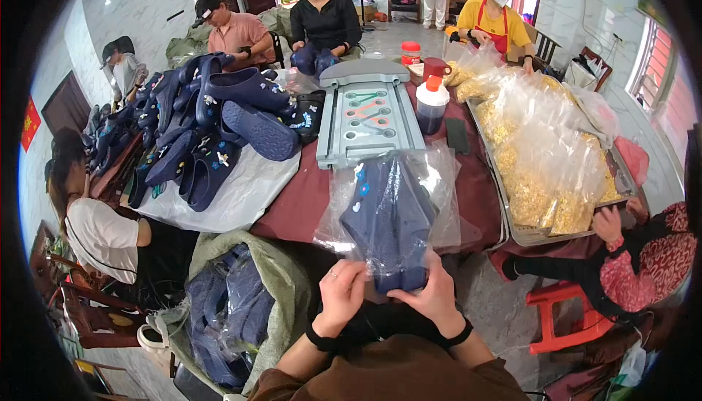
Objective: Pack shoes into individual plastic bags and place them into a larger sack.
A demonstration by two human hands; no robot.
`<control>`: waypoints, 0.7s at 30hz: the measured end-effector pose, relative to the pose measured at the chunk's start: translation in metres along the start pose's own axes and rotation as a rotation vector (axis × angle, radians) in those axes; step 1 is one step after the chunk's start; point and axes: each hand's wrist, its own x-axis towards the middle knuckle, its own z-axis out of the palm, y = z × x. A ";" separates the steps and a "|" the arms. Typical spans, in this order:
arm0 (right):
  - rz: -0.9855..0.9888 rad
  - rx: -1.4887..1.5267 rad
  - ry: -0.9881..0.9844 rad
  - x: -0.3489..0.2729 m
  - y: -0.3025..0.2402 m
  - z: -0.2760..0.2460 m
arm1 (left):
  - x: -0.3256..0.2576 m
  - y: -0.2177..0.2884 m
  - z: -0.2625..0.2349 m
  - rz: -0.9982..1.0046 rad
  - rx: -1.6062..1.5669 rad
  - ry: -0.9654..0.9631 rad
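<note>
A pair of navy clogs (386, 211) lies side by side inside a clear plastic bag (446, 211), with small charms on the left one. At the bag's lower left corner, my left hand (342, 295) pinches the plastic. My right hand (433, 295) grips the bag's lower right, its thumb against the clogs' near end. The far end of the bag overlaps the front of a grey plastic folding stool (369, 119). Whatever parts of the fingers lie under the bag are hidden.
A heap of navy clogs (212, 108) stands left on white sheeting. Below it, a green woven sack (281, 276) holds bagged clogs. Right are a metal tray (486, 167) of yellow-filled bags, a dark-liquid bottle (431, 105) and a red stool (556, 306). Several people sit around.
</note>
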 end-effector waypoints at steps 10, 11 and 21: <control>0.069 0.083 -0.050 0.000 -0.001 0.002 | 0.006 -0.010 -0.020 0.049 0.028 -0.312; 0.016 0.073 -0.044 0.002 0.001 -0.001 | 0.012 -0.009 -0.024 0.187 0.001 -0.357; -0.119 -0.080 0.203 0.012 -0.004 -0.040 | 0.008 -0.039 -0.020 -0.418 -0.296 -0.088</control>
